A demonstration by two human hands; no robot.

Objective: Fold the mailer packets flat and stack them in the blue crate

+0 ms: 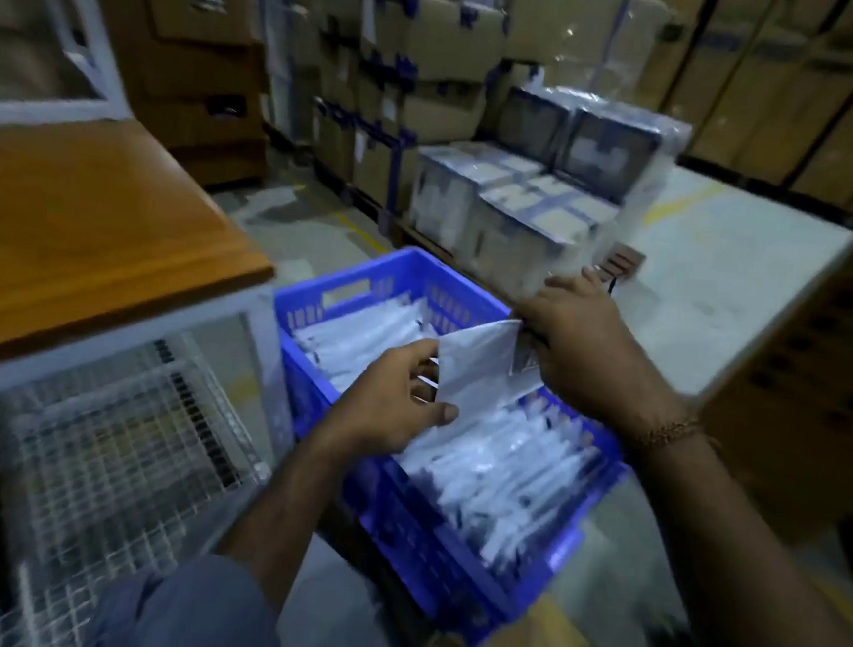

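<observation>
Hands over the blue crate, both on one white mailer packet held just above the load. Left hand on the packet's near-left edge, thumb on top, fingers curled under, pinching the edge. Right hand at the packet's far-right corner, back of the hand up, fingers curled down around the corner and gripping it; fingertips hidden behind the packet. Packet tilted, top edge raised toward the right hand, lower part dipping toward the rows below. Thin bracelet on the right wrist.

Crate on the floor, packed with stacked packets standing on edge in rows from front to back, more of them in the far half behind the left hand. Everything slightly smeared by motion blur, print on the held packet not readable.

Left of the crate, touching or just beside it, cannot tell which: wire-mesh cage on a white frame, topped by a brown wooden worktop. Beyond the crate, shrink-wrapped bundles on a pallet, and behind those, tall stacks of cardboard boxes along the back. More cartons at the right edge. Blue-clad knee at the bottom of the frame.
</observation>
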